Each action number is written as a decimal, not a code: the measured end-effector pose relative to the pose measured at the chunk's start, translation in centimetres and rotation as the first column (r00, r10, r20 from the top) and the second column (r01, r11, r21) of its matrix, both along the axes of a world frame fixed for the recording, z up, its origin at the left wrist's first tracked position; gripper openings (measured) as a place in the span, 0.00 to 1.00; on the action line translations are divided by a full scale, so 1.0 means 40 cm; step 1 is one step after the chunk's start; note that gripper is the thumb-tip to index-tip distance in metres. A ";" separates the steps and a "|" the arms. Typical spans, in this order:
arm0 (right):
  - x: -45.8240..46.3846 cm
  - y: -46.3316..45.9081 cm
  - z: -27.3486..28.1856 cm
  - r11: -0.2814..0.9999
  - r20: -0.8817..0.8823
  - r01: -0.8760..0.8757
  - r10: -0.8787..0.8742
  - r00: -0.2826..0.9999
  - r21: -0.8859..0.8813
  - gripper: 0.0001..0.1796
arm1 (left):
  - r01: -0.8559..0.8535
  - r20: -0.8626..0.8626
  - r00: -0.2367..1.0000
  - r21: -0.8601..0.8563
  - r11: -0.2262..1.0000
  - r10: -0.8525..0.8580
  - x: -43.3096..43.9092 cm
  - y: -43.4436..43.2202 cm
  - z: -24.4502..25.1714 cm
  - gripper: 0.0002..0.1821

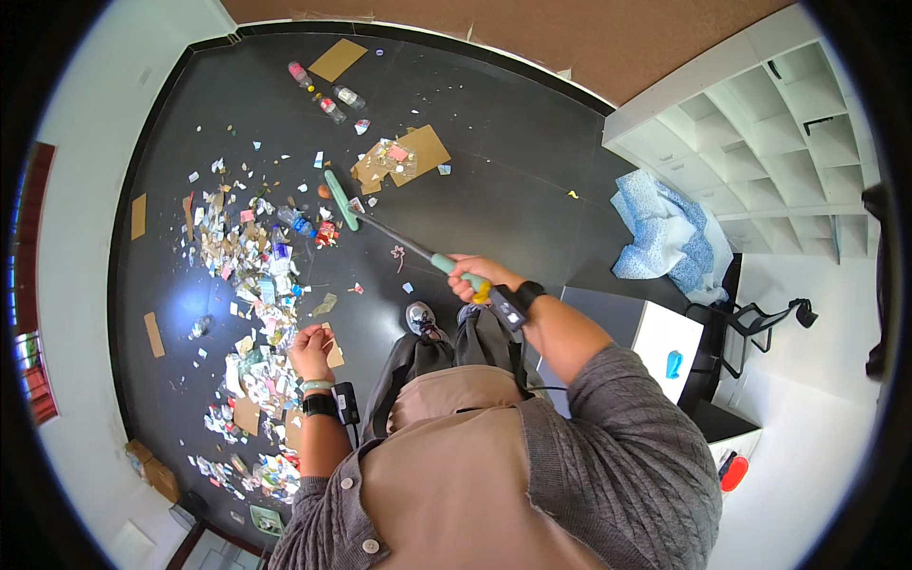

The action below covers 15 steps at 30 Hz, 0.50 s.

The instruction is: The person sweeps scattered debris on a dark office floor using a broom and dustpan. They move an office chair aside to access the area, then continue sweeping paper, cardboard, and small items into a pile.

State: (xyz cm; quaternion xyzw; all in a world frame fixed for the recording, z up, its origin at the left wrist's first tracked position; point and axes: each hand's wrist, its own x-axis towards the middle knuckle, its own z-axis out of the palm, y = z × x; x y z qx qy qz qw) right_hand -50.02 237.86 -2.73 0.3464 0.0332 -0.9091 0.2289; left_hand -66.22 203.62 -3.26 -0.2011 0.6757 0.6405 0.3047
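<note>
My right hand is closed around the pale green grip of a long-handled floor sweeper. Its grey pole slants up and left to a narrow green head on the dark floor. Beside that head lie a round brown object and a crumpled red wrapper. My left hand hangs with loosely curled fingers and nothing visible in it, above a cardboard piece. A long heap of mixed litter spreads left of my feet, with a blue-labelled plastic bottle near its upper end.
Several plastic bottles and flat cardboard lie farther off. A blue-and-white patterned sheet is bunched by white cubby shelves. A white-topped table and a black chair stand at right. A green dustpan-like tray sits lower left.
</note>
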 end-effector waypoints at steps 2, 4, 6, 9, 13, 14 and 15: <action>0.041 0.030 0.057 0.990 0.040 -0.064 0.059 0.997 0.128 0.31 | 0.002 0.017 1.000 0.010 1.000 -0.002 0.002 -0.004 -0.012 0.04; 0.081 0.051 0.110 0.973 0.132 -0.134 0.110 0.985 0.189 0.27 | 0.029 0.024 0.999 -0.003 1.000 -0.029 0.009 -0.009 -0.025 0.03; 0.122 0.055 0.156 0.956 0.194 -0.176 0.131 0.972 0.234 0.19 | 0.022 0.038 0.999 0.025 0.999 -0.023 0.018 -0.009 -0.037 0.03; 0.144 0.026 0.177 0.916 0.330 -0.260 0.154 0.931 0.306 0.11 | 0.014 0.050 0.999 0.039 0.999 -0.016 0.021 -0.001 -0.049 0.03; 0.147 -0.039 0.142 0.886 0.453 -0.392 0.252 0.855 0.247 0.06 | 0.011 0.043 0.999 0.052 0.999 -0.013 0.024 -0.006 -0.048 0.03; 0.146 -0.058 0.126 0.888 0.379 -0.384 0.275 0.884 0.251 0.06 | 0.007 0.033 0.999 0.053 0.999 -0.009 0.024 -0.010 -0.046 0.03; 0.141 -0.078 0.105 0.892 0.356 -0.394 0.302 0.884 0.221 0.07 | 0.007 0.038 0.999 0.032 0.999 -0.008 0.025 -0.016 -0.043 0.03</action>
